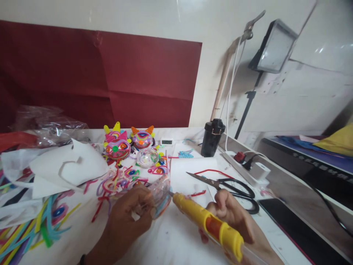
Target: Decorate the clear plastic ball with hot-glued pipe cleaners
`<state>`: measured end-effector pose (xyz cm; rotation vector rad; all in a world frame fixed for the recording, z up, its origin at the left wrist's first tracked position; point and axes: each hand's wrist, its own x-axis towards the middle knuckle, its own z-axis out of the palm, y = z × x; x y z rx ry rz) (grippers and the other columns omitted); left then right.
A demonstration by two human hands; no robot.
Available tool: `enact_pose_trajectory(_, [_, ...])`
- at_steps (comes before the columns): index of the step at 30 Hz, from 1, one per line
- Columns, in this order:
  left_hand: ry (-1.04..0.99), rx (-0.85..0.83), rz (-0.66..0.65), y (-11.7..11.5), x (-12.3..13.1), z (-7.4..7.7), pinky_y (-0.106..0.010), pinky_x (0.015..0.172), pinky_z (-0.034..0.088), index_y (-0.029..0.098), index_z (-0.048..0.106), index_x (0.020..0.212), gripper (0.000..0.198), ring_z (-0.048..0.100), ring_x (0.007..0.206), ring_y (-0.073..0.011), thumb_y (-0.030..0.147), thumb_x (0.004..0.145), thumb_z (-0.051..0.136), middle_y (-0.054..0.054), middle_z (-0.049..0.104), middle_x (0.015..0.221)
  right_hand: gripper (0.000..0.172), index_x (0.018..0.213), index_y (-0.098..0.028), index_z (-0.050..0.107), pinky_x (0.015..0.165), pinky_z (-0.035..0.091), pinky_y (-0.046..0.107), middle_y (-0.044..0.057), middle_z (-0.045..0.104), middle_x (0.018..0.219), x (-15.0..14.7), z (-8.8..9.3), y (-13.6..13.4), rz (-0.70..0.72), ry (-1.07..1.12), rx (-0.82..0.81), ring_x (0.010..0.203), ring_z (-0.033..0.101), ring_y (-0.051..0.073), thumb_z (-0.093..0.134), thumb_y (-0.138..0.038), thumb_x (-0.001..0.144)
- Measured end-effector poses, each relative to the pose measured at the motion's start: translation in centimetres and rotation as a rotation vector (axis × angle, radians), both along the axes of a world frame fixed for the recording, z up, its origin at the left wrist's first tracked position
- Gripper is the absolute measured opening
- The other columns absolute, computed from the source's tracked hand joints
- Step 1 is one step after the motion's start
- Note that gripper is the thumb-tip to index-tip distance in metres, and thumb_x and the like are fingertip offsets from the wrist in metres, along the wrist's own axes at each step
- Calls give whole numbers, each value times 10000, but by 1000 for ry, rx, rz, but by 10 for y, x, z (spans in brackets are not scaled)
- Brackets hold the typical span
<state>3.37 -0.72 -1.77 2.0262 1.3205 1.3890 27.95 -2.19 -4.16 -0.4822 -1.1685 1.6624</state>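
My left hand (129,213) is closed around a clear plastic half-shell (161,195) edged with coloured strips, holding it tilted above the white table (171,239). My right hand (234,217) grips a yellow glue gun (206,222). Its metal tip points left and touches the rim of the shell. Behind the shell lie loose coloured strips (118,182), a clear dome (147,157), and two finished colourful cat-face ornaments (117,145) (142,138).
Black-handled scissors (231,186) lie on white paper to the right, beside a red strip. A black jar (211,138), a power strip (248,165), a small digital clock (166,141) and a dark phone (292,224) are nearby. Crumpled white paper (63,165) and coloured strips (33,228) fill the left.
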Motion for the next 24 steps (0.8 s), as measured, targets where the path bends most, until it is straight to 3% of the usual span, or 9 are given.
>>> enact_pose_trajectory(4, [-10, 4, -11, 1, -2, -3, -227, 541, 457, 221, 534, 612, 120, 545, 592, -140, 119, 675, 544, 26, 560, 631, 664, 784, -254, 356, 563, 433, 271, 21, 716, 763, 0, -9, 4, 137, 109, -12, 635, 661, 205, 857, -560, 474])
enact_pose_trajectory(9, [-28, -39, -17, 2, -2, -2, -240, 545, 465, 216, 541, 612, 104, 557, 611, -154, 139, 680, 551, 17, 564, 631, 600, 813, -244, 361, 588, 420, 249, 40, 726, 798, -2, -8, 2, 134, 139, 4, 688, 669, 193, 823, -547, 579])
enact_pose_trajectory(12, [-60, -39, -24, 1, -1, 1, -233, 536, 467, 213, 558, 609, 97, 555, 593, -147, 140, 671, 566, 18, 570, 631, 623, 820, -252, 350, 592, 426, 251, 3, 706, 770, 1, -2, -1, 80, 71, -10, 667, 668, 190, 871, -463, 551])
enact_pose_trajectory(16, [-83, -3, -23, -1, -1, 5, -217, 502, 468, 213, 588, 596, 93, 565, 573, -145, 132, 642, 593, 16, 592, 625, 554, 837, -258, 346, 576, 433, 252, -13, 676, 770, 5, 4, -1, 1, 21, 27, 661, 662, 182, 856, -283, 622])
enact_pose_trajectory(24, [-99, 21, -14, -1, -4, 0, -208, 496, 474, 224, 614, 600, 109, 582, 575, -146, 119, 625, 606, 17, 621, 636, 604, 843, -259, 369, 612, 483, 285, -35, 639, 776, 3, 5, 2, 41, 84, 2, 679, 678, 190, 895, -305, 550])
